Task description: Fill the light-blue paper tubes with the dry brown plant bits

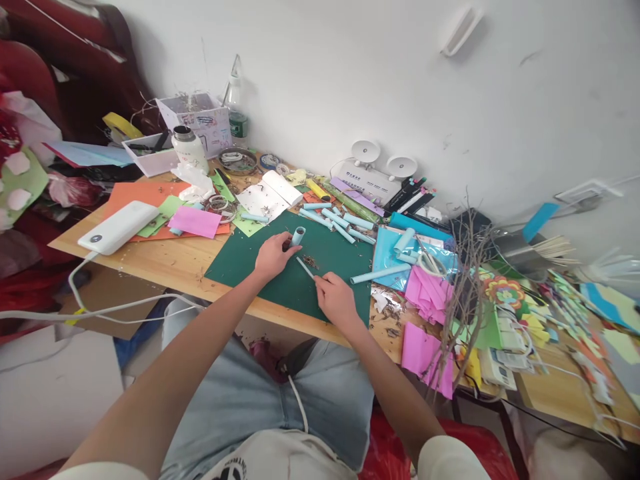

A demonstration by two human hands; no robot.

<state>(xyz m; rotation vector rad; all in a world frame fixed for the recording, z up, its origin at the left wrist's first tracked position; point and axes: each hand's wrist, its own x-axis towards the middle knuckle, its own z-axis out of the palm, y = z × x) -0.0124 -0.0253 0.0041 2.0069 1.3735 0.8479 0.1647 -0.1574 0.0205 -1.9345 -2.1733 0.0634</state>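
Note:
Over the green cutting mat (280, 287), my left hand (273, 257) is closed around the lower part of a short light blue paper tube (299, 235). The tube is upright, its open end facing up. A dark bit shows by my left fingers, too small to name. My right hand (334, 298) is closed on a thin pale stick (305, 268), whose tip points up and left, just below the tube. Between the hands and the far side of the mat lies a small heap of brown scraps (313, 263). Several more light blue paper tubes (345, 230) lie at the mat's back right.
A white power bank (117, 229) with a cable lies on the left. Behind stand a white bottle (190, 150) and a white router (367, 179). To the right are pink crepe paper (427, 293), scissors (433, 263) and a bundle of dry twigs (465, 300).

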